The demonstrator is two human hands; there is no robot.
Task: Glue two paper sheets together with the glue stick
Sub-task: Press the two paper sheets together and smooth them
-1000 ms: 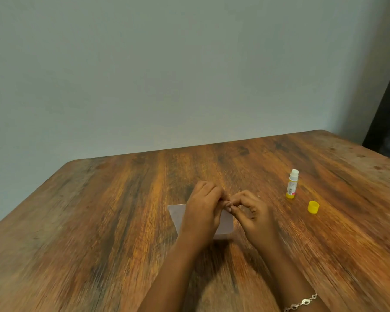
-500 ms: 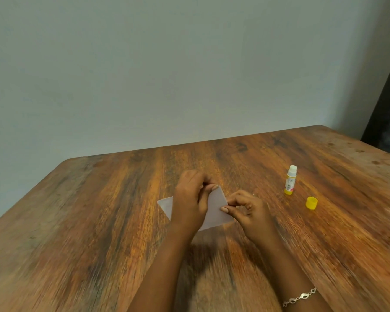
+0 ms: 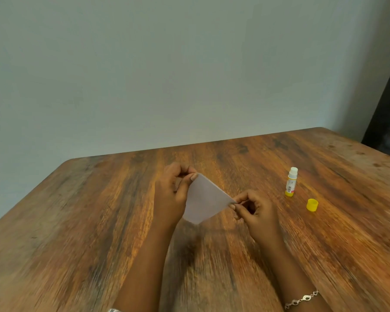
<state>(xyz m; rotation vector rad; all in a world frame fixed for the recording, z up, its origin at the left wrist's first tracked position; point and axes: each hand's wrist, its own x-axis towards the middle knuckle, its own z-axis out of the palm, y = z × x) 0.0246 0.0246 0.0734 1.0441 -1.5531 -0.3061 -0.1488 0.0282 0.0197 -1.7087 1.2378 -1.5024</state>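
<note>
Paper sheets: held up off the wooden table between both hands, near the middle of it; pale, greyish-white, tilted toward the camera with one corner pointing down; whether one sheet or two lie together here I cannot tell
Left hand: fingers curled shut on the upper left corner of the paper, thumb on the near face; the rest of the grip is hidden behind the sheet
Right hand: thumb and forefinger pinched closed on the right corner; a bracelet sits on that wrist
Step in hand, as I judge it: aligning or checking the glued pair; best done by matching corners first, then laying it flat and pressing from the centre outward, so no bubble or skew sets in
Risk: pinching only at corners lets the middle lift or the layers slip
Glue stick: upright, uncapped, well right of the hands; untouched
Yellow cap: on the table just beside the stick, nearer the camera
</note>
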